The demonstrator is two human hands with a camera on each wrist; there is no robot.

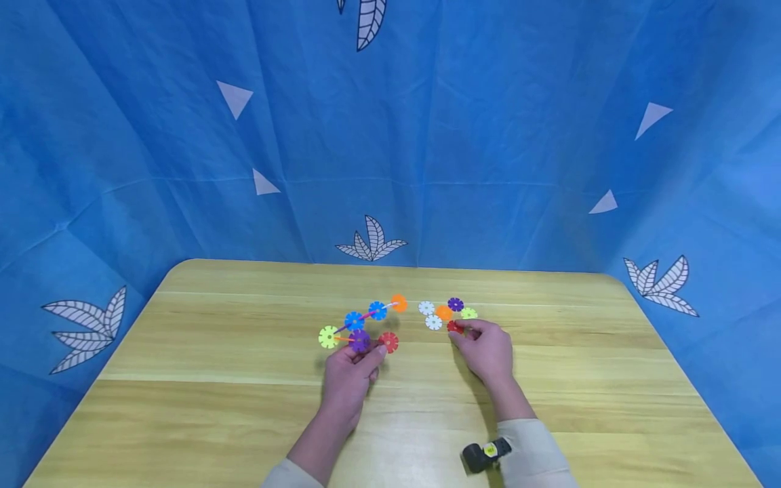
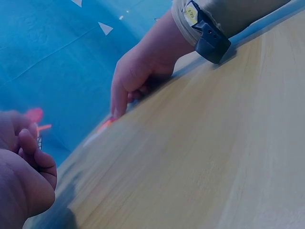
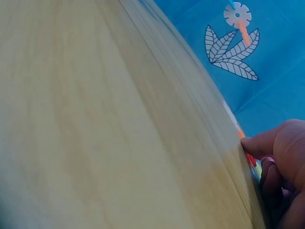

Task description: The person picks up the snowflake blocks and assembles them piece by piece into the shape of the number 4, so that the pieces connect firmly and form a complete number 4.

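Note:
Above the table, my left hand point(image 1: 346, 381) pinches a chain of slotted plastic snowflake discs near its purple disc point(image 1: 358, 341) and red end disc point(image 1: 388, 342). The chain bends round through a yellow-green disc point(image 1: 328, 337) and two blue discs to an orange disc point(image 1: 399, 302); other discs are joined edge-on between them. On the right, my right hand point(image 1: 490, 351) has thumb and index finger on a loose red disc point(image 1: 454, 327) lying on the table. In the right wrist view these fingertips point(image 3: 246, 141) are down at the tabletop.
Beside the right hand lie loose discs: two white ones point(image 1: 433, 322), an orange one point(image 1: 444, 312), a purple one point(image 1: 455, 304) and a yellow-green one point(image 1: 468, 314). The wooden table point(image 1: 213, 407) ends at a blue patterned curtain point(image 1: 488, 135). A black camera point(image 1: 482, 455) sits at the right wrist.

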